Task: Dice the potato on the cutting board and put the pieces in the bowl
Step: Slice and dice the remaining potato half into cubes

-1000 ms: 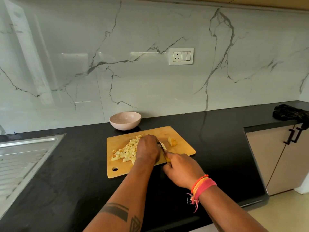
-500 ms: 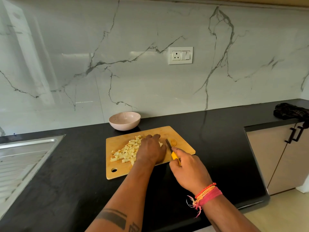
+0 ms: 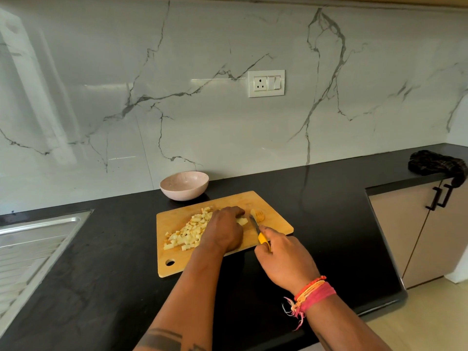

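Diced pile (image 3: pixel 188 233) left of left hand (image 3: pixel 224 230) fingers; they press uncut piece (image 3: pixel 242 221). Right hand (image 3: pixel 283 259) grips knife (image 3: pixel 258 230). Chunk (image 3: pixel 258 215) beyond blade uncut; bowl (image 3: pixel 184 185) empty.

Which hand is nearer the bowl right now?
Left. The left hand lies on the cutting board over the potato pieces, just in front of the bowl. The right hand holds the knife, nearer the person.
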The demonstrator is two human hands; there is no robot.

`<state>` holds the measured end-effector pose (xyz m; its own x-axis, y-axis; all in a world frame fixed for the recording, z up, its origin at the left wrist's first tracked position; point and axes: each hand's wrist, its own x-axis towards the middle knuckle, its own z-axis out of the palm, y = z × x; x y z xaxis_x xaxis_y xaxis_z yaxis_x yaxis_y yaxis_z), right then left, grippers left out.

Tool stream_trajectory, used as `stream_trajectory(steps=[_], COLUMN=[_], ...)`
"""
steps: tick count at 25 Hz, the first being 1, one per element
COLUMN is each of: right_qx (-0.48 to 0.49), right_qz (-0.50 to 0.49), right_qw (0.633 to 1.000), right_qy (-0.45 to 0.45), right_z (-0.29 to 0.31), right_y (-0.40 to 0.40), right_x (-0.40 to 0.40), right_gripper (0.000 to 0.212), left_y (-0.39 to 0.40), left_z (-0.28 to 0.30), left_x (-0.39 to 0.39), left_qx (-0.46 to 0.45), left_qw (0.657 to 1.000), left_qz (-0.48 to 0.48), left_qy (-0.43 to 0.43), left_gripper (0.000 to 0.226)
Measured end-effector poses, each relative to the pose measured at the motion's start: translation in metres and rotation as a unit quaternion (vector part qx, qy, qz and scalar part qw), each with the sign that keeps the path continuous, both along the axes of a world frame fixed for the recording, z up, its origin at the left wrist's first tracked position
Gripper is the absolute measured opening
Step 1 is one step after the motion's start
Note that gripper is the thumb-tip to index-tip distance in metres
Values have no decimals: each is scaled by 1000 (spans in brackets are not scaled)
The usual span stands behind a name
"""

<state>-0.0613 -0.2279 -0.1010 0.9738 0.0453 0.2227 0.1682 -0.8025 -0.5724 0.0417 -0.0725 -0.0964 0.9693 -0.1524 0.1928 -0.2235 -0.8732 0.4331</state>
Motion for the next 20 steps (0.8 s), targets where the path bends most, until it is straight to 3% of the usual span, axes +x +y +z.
stream_trajectory(steps=[9, 20], right_qx=[-80, -101], right_qz=[36, 35], right_qw=[996, 994], right_qy=[-5, -32], right_z=[-1, -1], right_y=[2, 10], right_x=[11, 16], right_gripper=[53, 55], left_y=[3, 2], left_z=[-3, -2], left_x=[7, 6], left_qx=[27, 33], left_qw=[999, 998], left_qz=[26, 24], left_qy=[-10, -39], left_gripper=[42, 35])
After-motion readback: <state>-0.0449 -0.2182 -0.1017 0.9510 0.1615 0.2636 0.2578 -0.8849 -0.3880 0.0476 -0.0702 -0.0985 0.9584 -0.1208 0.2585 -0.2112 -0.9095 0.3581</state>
